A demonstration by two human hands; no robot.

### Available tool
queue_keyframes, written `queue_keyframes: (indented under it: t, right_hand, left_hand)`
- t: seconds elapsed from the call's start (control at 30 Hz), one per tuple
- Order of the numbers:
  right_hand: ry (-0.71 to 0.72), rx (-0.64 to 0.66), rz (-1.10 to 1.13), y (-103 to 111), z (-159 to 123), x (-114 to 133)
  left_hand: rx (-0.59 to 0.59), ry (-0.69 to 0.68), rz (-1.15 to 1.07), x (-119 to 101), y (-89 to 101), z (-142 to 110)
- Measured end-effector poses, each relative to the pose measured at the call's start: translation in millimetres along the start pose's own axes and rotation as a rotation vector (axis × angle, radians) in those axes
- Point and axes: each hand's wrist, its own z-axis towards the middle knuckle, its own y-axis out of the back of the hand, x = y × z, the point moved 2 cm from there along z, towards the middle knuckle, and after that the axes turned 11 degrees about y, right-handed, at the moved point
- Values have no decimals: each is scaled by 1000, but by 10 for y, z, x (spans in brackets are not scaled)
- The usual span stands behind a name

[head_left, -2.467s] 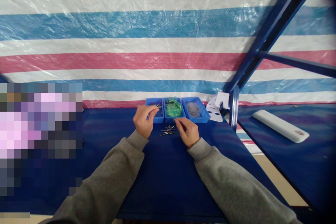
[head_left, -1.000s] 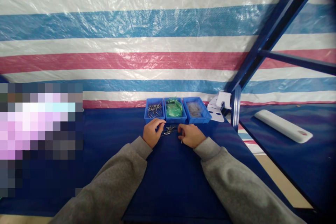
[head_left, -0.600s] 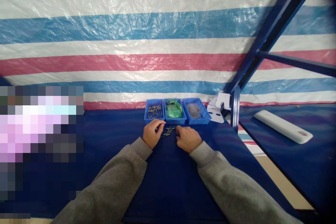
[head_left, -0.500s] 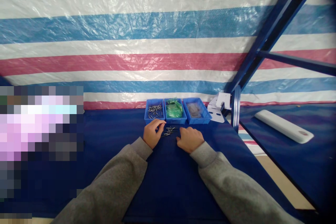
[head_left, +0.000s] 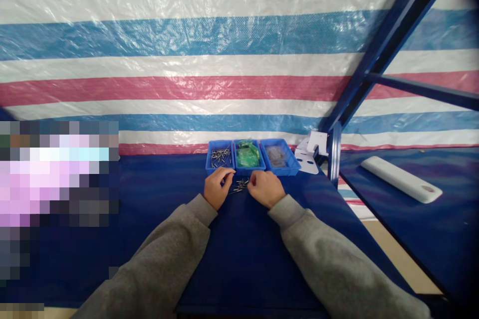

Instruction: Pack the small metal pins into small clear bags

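Loose metal pins (head_left: 239, 187) lie in a small scattered cluster on the dark blue cloth of the worktop (head_left: 239, 259), just in front of three blue plastic trays (head_left: 213, 171). Set side by side at the far edge, the trays appear placed to keep their contents separate yet within reach. The left tray holds similar pins (head_left: 220, 157), the middle a green plastic bag (head_left: 247, 155), the right small grey parts (head_left: 277, 156). The cluster lies between the hands, just beside each. The left hand (head_left: 219, 188) is half closed and curled towards the tray's front edge; whether it holds a pin cannot be told. The right hand (head_left: 265, 189) is loosely curled at the cluster's right edge; whether it holds anything also cannot be told.
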Motion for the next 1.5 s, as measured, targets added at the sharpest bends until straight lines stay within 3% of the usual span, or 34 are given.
queue_keyframes:
  t: [0.1,0.27,0.43,0.7,0.87,1.1,1.33,1.5]
  right_hand:
    - [20,-127,351,36,105,-32]
    - [-36,-183,1177,-95,71,-120]
    - [-55,-205,1466,-228,-4,-190]
    - [-87,-148,1517,-290,-34,-122]
    - [-102,-92,1449,-317,-31,-151]
    - [11,-52,1290,-338,-22,-168]
    - [106,-171,1079,-283,-67,-157]
    - [138,-188,1000,-294,-82,-140]
  left_hand:
    - [-33,13,-7,-1,12,7]
    - [-13,23,-22,-19,15,8]
    - [113,-28,-69,-8,-32,-13]
    - [57,-126,-89,-4,-28,-31]
    - [49,-85,-72,-50,-22,-8]
    - [118,-49,-65,-71,-94,33]
    - [-5,-62,42,-46,-71,-24]
    - [-15,-74,-4,-86,-42,-43]
